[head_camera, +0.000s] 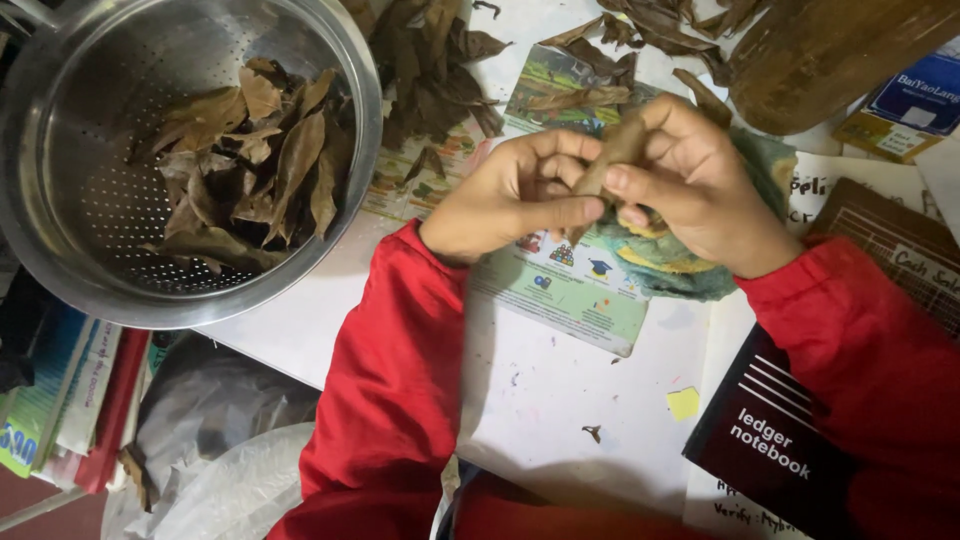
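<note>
My left hand and my right hand meet over the white table, both in red sleeves. Together they pinch one dry brown leaf held edge-up between the fingers. Under my right hand lies a teal and yellow cloth, and my right fingers seem to press part of it against the leaf. A steel colander with several dry brown leaves in it stands at the left, apart from both hands.
A loose heap of dry leaves lies at the top centre. Printed cards sit under the hands. A dark notebook is at the lower right, a wooden object at the top right, stacked books and plastic bags lower left.
</note>
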